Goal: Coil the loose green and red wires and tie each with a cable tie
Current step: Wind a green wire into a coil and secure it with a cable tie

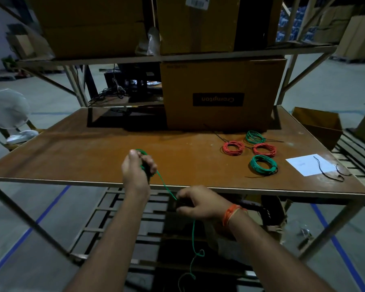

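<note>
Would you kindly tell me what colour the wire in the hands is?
Green wire, clearest in the head view.

A loose green wire (167, 187) runs taut from a small bunch of loops above the near edge of the table (93, 144) down past that edge, then dangles in kinks toward the floor. On the table's right part lie four finished coils: two red (233, 147) (264, 149), two green (255, 137) (263, 164), clustered close together, with thin black cable ties (327, 170) nearby
</note>
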### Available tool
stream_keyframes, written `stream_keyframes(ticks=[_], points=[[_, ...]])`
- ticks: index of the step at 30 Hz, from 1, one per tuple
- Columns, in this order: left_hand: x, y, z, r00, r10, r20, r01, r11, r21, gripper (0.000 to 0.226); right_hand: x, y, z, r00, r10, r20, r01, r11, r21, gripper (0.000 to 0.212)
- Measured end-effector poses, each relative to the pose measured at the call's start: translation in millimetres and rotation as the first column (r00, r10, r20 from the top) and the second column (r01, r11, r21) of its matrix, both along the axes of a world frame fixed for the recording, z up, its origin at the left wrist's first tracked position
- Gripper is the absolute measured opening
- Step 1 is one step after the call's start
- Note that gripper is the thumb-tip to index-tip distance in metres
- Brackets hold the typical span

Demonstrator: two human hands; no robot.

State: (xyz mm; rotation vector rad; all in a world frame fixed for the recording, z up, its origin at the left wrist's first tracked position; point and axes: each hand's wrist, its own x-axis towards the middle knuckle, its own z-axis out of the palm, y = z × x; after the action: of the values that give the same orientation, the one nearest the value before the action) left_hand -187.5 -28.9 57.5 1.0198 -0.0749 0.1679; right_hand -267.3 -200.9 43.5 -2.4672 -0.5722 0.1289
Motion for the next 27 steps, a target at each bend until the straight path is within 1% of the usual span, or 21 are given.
stream_keyframes(ticks=[1, 2, 3, 4, 5, 6, 7, 8, 9, 10, 11, 13, 15, 16, 18, 19, 21, 22, 24, 25, 27], points=[[0, 1, -6, 0.997, 0.010, 0.074, -0.028, 0.968, 0.251, 0.033, -1, 3, 9, 0.999, 0.020, 0.041, -0.020, 1.000, 0.018, 0.006], [-3, 0, -12, 0.990, -0.044, 0.132, -0.024, 0.882, 0.471, 0.034, -2, 4, 19, 0.997, 0.008, 0.079, -0.013, 0.998, 0.058, 0.003], [-6, 0, -17, 0.980, -0.132, 0.149, 0.009, 0.779, 0.626, 0.034, 0, 3, 28, 0.993, -0.030, 0.115, 0.016, 0.993, 0.116, 0.006], [-9, 0, -22, 0.969, -0.218, 0.117, 0.070, 0.695, 0.715, 0.034, 1, 1, 36, 0.985, -0.077, 0.155, 0.049, 0.983, 0.177, 0.008], [-13, 0, -23, 0.955, -0.294, 0.025, 0.187, 0.669, 0.720, 0.035, 4, -2, 43, 0.973, -0.129, 0.190, 0.084, 0.970, 0.227, 0.007], [-19, -1, -21, 0.925, -0.371, -0.083, 0.333, 0.687, 0.646, 0.036, 7, -5, 47, 0.959, -0.179, 0.222, 0.119, 0.959, 0.258, 0.004], [-23, -1, -18, 0.872, -0.456, -0.177, 0.477, 0.710, 0.518, 0.040, 10, -9, 48, 0.944, -0.224, 0.244, 0.151, 0.947, 0.283, 0.004], [-27, 0, -15, 0.810, -0.540, -0.229, 0.585, 0.713, 0.386, 0.046, 14, -12, 46, 0.932, -0.259, 0.255, 0.175, 0.935, 0.309, 0.004], [-29, 0, -14, 0.760, -0.602, -0.246, 0.650, 0.708, 0.277, 0.052, 17, -15, 41, 0.925, -0.288, 0.247, 0.194, 0.918, 0.345, 0.005], [-31, 0, -11, 0.728, -0.643, -0.240, 0.684, 0.707, 0.180, 0.055, 18, -17, 36, 0.930, -0.302, 0.211, 0.200, 0.895, 0.399, 0.007], [-31, 1, -8, 0.717, -0.659, -0.227, 0.688, 0.721, 0.077, 0.053, 20, -18, 30, 0.942, -0.303, 0.148, 0.206, 0.864, 0.459, 0.010], [-28, 3, -5, 0.718, -0.673, -0.179, 0.653, 0.740, -0.164, 0.045, 19, -15, 16, 0.968, -0.252, -0.014, 0.214, 0.790, 0.574, 0.018], [-22, 7, 0, 0.706, -0.704, -0.078, 0.627, 0.672, -0.393, 0.041, 17, -10, 0, 0.971, -0.169, -0.167, 0.236, 0.745, 0.624, 0.016], [-19, 10, 2, 0.699, -0.715, -0.020, 0.625, 0.624, -0.468, 0.040, 16, -9, -10, 0.964, -0.144, -0.225, 0.256, 0.741, 0.620, 0.012], [-12, 16, 8, 0.659, -0.747, 0.091, 0.657, 0.512, -0.553, 0.039, 14, -8, -31, 0.945, -0.141, -0.296, 0.296, 0.759, 0.581, 0.010], [-8, 19, 12, 0.647, -0.752, 0.126, 0.668, 0.480, -0.568, 0.039, 14, -10, -40, 0.934, -0.137, -0.330, 0.312, 0.763, 0.566, 0.011], [-3, 22, 20, 0.678, -0.723, 0.133, 0.650, 0.505, -0.568, 0.042, 12, -14, -55, 0.912, -0.137, -0.387, 0.341, 0.777, 0.529, 0.008], [-2, 23, 24, 0.695, -0.707, 0.134, 0.638, 0.520, -0.568, 0.043, 9, -17, -57, 0.908, -0.134, -0.396, 0.334, 0.802, 0.495, 0.006], [-1, 25, 30, 0.720, -0.682, 0.130, 0.617, 0.543, -0.570, 0.043, 6, -29, -57, 0.904, -0.155, -0.399, 0.312, 0.876, 0.367, 0.008], [-2, 25, 33, 0.726, -0.677, 0.120, 0.609, 0.553, -0.568, 0.042, 5, -39, -55, 0.902, -0.137, -0.410, 0.271, 0.918, 0.290, 0.011], [-6, 23, 36, 0.748, -0.658, 0.088, 0.584, 0.589, -0.558, 0.040, 16, -56, -59, 0.872, -0.252, -0.421, 0.339, 0.930, 0.145, 0.009]])
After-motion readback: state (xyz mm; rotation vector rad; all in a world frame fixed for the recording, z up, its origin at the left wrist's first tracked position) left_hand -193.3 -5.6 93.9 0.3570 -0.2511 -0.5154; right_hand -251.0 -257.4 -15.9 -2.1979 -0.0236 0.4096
